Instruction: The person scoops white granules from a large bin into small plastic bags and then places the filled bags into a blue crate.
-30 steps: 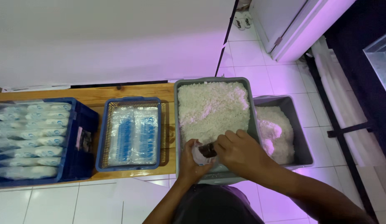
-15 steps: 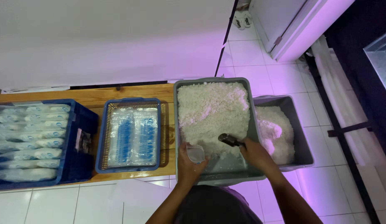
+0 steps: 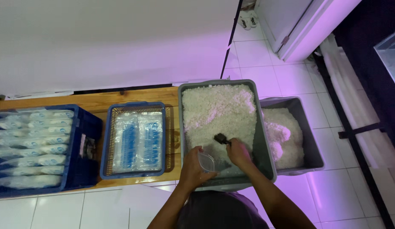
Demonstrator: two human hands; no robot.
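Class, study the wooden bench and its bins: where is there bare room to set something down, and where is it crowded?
Bare wooden bench shows as a strip behind the blue crate and blue basket, plus a narrow gap between basket and grey tub. Crowded: the tub's near end, where the left hand holds a clear cup and the right hand a dark scoop.

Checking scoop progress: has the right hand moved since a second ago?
Yes. The right hand with the dark scoop has moved from beside the left hand and clear cup toward the grey tub's right wall.

Clear blue-printed packets (image 3: 137,141) in basket, stacked packets (image 3: 29,146) in crate
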